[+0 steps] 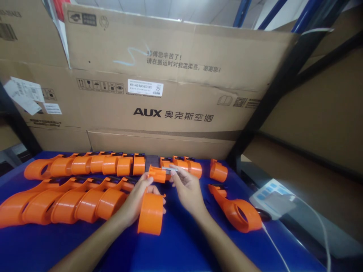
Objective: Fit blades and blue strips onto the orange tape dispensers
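My left hand (137, 198) is closed on an orange plastic tape dispenser (151, 213). Its round, drum-like body hangs downward, and its narrow end points up between the hands. My right hand (189, 190) pinches a thin silvery strip (170, 169) between thumb and fingers, right at the dispenser's narrow end. Whether the strip touches the dispenser I cannot tell. Behind my hands lies a row of similar dispensers (96, 163) with dark parts on top. A nearer row (87, 204) stretches to the left of my left hand.
To the right lie a single orange piece (219, 172) and another dispenser (245, 216). A dark grey block (152, 163) sits within the far row. Large cardboard boxes (170, 102) wall off the back of the blue surface (181, 245). A white device (272, 198) with a cable stands at right.
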The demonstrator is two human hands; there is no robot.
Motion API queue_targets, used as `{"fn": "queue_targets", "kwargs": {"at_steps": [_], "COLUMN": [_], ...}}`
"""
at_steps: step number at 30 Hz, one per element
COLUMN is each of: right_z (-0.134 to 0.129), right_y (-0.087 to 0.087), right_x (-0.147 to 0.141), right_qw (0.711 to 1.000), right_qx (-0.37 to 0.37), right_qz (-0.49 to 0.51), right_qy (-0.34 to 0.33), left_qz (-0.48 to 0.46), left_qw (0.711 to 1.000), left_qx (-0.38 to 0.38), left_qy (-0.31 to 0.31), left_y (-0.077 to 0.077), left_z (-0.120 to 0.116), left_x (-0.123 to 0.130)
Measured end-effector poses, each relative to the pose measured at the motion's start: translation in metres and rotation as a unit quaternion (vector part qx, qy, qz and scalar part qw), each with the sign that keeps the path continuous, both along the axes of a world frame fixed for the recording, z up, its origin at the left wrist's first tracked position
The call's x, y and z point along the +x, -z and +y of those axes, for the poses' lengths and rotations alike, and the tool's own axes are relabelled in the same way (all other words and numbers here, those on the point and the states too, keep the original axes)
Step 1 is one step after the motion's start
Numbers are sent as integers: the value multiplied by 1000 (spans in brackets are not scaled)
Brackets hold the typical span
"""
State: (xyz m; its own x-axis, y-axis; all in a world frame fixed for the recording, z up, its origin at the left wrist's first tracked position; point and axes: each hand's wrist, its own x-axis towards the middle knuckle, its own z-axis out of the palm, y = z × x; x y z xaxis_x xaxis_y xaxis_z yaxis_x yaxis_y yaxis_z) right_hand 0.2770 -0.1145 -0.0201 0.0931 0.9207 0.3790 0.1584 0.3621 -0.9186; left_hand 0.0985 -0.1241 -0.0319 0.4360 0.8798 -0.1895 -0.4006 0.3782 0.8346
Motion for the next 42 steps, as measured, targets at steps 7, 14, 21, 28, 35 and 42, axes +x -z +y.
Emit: {"fn": "queue_targets", "kwargs": {"at_steps": [7,14,21,28,35,42], "right_z": [-14,-20,-11,-10,-16,-11], "right_y": [0,-5,0,10,-5,-18], "right_x": [-8,-10,0,-2,2,17], "right_qw": [996,991,976,845,839,951], "right_qx": [-36,0,6,65,49,86], "right_qz": [-71,-105,-207,-514,-530,-288], "right_qy": [-34,-79,-59,-132,-108,70], "left_qz": [34,10,-17,-140,-81,42], "left_qw": [991,995,999,983,993,990], "left_qx": [117,95,-14,-91,-52,-1], "left_qy": [-58,-41,-38,-72,-65,-136], "left_y": [6,6,-2,-9,-10,-18], "left_z": [-2,-8,-4,6,1,-6], "left_x": [2,4,-1,-17,-17,-6]}}
